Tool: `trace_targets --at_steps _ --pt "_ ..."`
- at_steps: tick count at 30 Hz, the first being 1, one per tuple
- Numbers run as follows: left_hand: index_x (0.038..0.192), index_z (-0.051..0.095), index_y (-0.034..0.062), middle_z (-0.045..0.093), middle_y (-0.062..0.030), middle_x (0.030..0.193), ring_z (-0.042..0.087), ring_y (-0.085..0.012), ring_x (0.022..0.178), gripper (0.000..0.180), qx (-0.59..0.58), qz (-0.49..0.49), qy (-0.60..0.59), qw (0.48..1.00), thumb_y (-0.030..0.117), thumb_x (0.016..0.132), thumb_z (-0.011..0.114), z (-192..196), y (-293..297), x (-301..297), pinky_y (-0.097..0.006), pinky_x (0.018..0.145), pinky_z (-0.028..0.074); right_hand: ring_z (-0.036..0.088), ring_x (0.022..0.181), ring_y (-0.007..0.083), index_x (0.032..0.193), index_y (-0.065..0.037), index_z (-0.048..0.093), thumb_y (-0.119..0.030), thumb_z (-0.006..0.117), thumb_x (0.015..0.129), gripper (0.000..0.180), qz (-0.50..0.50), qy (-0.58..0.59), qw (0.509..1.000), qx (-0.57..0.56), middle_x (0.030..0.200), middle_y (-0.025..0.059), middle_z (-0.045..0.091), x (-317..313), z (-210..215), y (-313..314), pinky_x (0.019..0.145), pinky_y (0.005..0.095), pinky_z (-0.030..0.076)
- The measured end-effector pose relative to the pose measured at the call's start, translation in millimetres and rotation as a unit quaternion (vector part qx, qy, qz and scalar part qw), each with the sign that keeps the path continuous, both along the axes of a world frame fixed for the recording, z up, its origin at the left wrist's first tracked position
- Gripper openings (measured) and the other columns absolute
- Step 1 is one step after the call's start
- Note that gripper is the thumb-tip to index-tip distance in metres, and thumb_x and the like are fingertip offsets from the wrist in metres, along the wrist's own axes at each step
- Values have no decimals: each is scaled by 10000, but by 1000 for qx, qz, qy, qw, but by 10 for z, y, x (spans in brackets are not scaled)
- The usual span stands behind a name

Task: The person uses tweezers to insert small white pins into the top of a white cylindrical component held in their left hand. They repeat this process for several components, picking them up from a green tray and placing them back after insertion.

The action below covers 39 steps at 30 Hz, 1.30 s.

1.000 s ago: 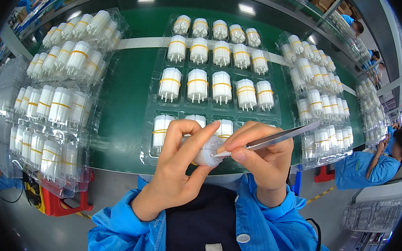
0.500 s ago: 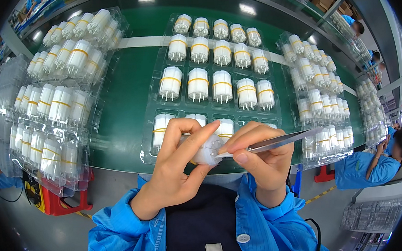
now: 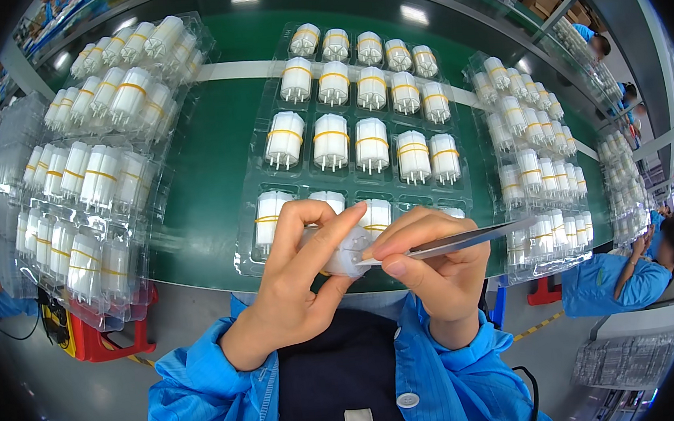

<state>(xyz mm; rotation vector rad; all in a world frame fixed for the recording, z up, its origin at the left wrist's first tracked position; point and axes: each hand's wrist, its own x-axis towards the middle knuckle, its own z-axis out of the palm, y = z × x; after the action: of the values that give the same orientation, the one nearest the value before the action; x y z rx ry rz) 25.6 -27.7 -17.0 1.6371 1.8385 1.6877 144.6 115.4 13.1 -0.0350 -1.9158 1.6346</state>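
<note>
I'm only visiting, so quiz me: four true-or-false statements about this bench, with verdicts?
1. The left hand holds a white piece. True.
2. The right hand holds a pair of scissors. False: it holds a slim silver tool, much like tweezers.
3. The tabletop is red. False: it is green.
4. Yellow bands go around white cylinders in the middle tray. True.

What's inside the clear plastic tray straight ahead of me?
Inside the clear plastic tray are rows of white pronged cylinders with yellow bands. Your left hand and right hand partly cover the nearest row, so what fills some pockets there can't be seen.
</note>
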Motion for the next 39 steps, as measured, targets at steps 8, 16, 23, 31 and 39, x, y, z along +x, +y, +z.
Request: trace_targets --at_steps 8,16,23,31,39 --pt "1347 534 -30 440 -154 1098 520 -267 973 684 -13 4 -39 999 -125 677 635 20 -37 18 -333 827 474 660 708 207 851 -6 723 -14 740 762 91 4 1 989 146 819 130 697 -28 102 -6 619 295 512" --pt "1312 554 -18 491 -142 1121 529 -256 1007 609 5 -48 -156 987 -20 725 718 36 -71 -3 -341 889 446 676 764 230 919 24 740 -20 762 710 215 22 87 996 -6 888 185 708 35 52 115 660 301 525" --pt "1260 578 -14 508 -139 1147 536 -253 1045 530 30 -104 -193 975 2 751 725 -7 -73 -24 -340 904 436 693 796 237 921 34 729 11 753 713 210 -2 49 999 -2 872 173 719 -9 93 44 693 309 541" --pt "1292 567 -18 501 -142 1164 533 -242 1062 545 31 -121 -174 977 -3 767 711 -25 -75 -61 -330 903 439 696 785 238 905 26 729 46 745 708 198 -11 39 996 78 859 160 721 -27 136 61 680 305 542" --pt "1306 553 -25 483 -138 1174 534 -228 1065 537 18 -129 -201 971 -8 789 698 -4 -81 -51 -313 880 466 693 768 230 903 28 726 45 734 730 174 -18 31 996 78 857 153 720 -31 129 59 675 297 539"
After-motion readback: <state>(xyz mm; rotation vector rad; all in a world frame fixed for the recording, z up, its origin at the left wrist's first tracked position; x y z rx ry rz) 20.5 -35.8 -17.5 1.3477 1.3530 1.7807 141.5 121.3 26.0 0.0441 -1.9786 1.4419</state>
